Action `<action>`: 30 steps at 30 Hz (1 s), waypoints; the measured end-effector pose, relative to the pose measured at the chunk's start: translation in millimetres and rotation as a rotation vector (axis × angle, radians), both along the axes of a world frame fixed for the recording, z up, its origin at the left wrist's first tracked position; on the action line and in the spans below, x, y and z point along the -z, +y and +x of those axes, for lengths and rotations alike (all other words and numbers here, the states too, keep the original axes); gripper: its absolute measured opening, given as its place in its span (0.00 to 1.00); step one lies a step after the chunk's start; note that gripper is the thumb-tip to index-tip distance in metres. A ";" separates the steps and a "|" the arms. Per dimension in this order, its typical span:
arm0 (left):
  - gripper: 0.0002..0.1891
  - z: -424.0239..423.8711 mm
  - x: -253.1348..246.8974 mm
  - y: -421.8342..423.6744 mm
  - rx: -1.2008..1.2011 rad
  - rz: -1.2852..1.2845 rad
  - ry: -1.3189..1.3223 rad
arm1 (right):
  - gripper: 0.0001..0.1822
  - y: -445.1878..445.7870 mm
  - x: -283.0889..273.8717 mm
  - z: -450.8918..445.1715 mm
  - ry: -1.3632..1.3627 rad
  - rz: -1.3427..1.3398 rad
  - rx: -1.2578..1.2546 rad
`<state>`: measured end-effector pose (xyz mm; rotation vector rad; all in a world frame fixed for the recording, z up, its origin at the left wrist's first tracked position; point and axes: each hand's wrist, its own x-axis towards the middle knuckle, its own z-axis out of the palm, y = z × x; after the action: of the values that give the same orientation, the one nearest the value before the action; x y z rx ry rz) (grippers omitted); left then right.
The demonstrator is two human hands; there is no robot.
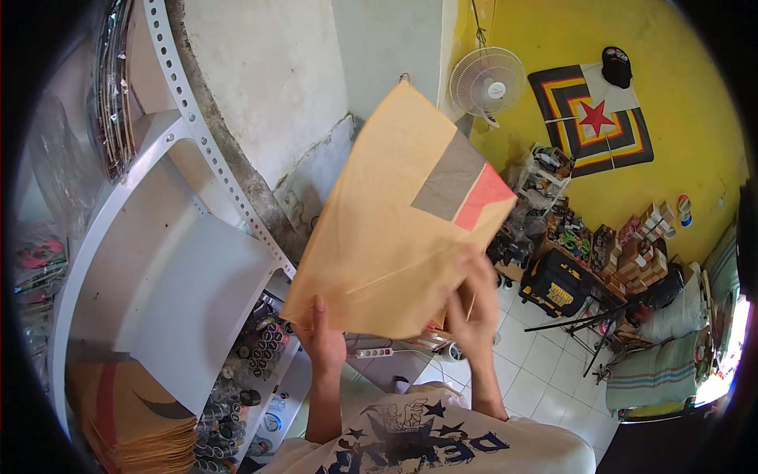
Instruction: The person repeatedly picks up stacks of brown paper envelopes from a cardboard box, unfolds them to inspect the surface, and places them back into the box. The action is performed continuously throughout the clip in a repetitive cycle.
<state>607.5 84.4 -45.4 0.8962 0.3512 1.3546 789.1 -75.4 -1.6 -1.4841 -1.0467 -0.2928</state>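
A large sheet of tan paper or thin fabric (355, 237), with a grey and a red printed patch at its upper right, is spread out before me. My left hand (323, 343) grips its lower left corner, thumb on top. Blurred by motion, my right hand (474, 308) is at the lower right edge, fingers apart; whether it touches the sheet I cannot tell.
At the left rises a white metal shelf (201, 255), a stack of folded brown paper (148, 432) on its lower left. Jars (231, 420) crowd below. A power strip (374, 353) lies past my left hand. Behind at right are a black bag (556, 284), tripod legs (586, 323) and small boxes (639, 260).
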 end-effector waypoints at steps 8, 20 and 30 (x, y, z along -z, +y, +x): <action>0.26 -13.2 -9.0 17.6 0.162 -0.019 -0.002 | 0.31 -40.5 23.6 68.3 0.858 0.531 -0.058; 0.27 -14.0 -24.0 24.6 0.028 -0.139 0.223 | 0.17 -53.5 32.3 84.7 0.986 0.552 -0.134; 0.25 -46.6 -9.5 40.3 0.033 -0.004 0.290 | 0.09 -42.4 21.4 73.2 0.983 0.530 -0.184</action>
<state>560.9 124.7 -35.9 1.0937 0.5591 1.1937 862.3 -117.8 -23.0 -0.8480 -0.2568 0.2716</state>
